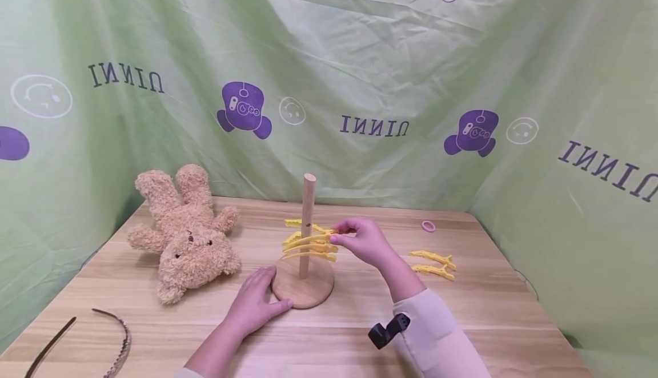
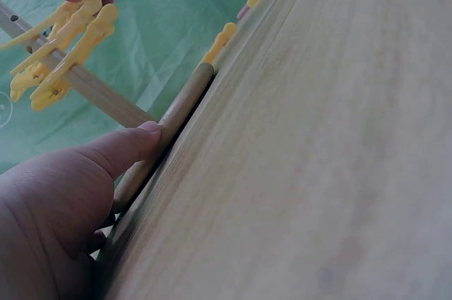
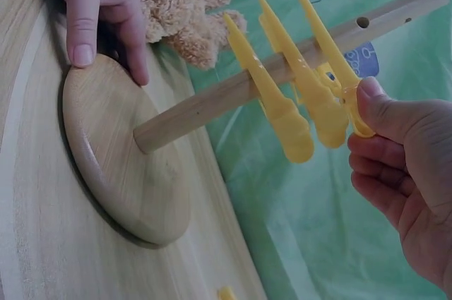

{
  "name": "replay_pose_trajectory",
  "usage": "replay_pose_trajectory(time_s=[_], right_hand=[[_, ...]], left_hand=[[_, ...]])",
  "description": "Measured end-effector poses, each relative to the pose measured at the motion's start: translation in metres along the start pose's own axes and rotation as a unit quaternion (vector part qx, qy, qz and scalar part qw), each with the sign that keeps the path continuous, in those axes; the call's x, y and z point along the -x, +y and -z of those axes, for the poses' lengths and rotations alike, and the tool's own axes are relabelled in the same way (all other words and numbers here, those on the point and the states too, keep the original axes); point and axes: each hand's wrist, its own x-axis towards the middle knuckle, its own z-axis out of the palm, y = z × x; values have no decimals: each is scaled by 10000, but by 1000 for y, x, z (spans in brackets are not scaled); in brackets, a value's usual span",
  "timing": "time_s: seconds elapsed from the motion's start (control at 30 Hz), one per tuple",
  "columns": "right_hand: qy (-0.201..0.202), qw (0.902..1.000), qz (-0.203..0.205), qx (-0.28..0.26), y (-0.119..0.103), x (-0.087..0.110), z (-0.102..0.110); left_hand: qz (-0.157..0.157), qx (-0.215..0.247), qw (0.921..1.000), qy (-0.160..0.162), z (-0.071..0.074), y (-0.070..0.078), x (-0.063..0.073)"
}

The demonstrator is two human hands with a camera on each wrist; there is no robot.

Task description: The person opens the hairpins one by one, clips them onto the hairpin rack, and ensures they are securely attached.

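A wooden stand [image 1: 307,212], a round base with an upright post, stands on the table. My left hand [image 1: 255,304] grips the near left rim of its base [image 3: 106,145], the thumb [image 2: 141,143] lying over the edge. Several yellow hair clips [image 3: 272,95] sit one above another across the post. With thumb and fingers, my right hand [image 1: 365,241] pinches the wide end of the uppermost clip in the right wrist view [image 3: 325,46], whose long prongs lie across the post. Two more yellow hair clips [image 1: 433,259] lie on the table to the right.
A fluffy teddy bear [image 1: 192,235] lies on the table at the left. Two dark headbands [image 1: 125,341] are at the near left. A pink hair tie [image 1: 428,226] lies at the back right. Green printed cloth [image 1: 329,69] hangs around the table.
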Motion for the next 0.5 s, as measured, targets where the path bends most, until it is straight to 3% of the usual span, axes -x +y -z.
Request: replay_pose_trajectory(time_s=[0.5], right_hand=[[-326,9993,178,-56,-3,0,-1]], left_hand=[[20,-22,10000,-53,1,1,0]])
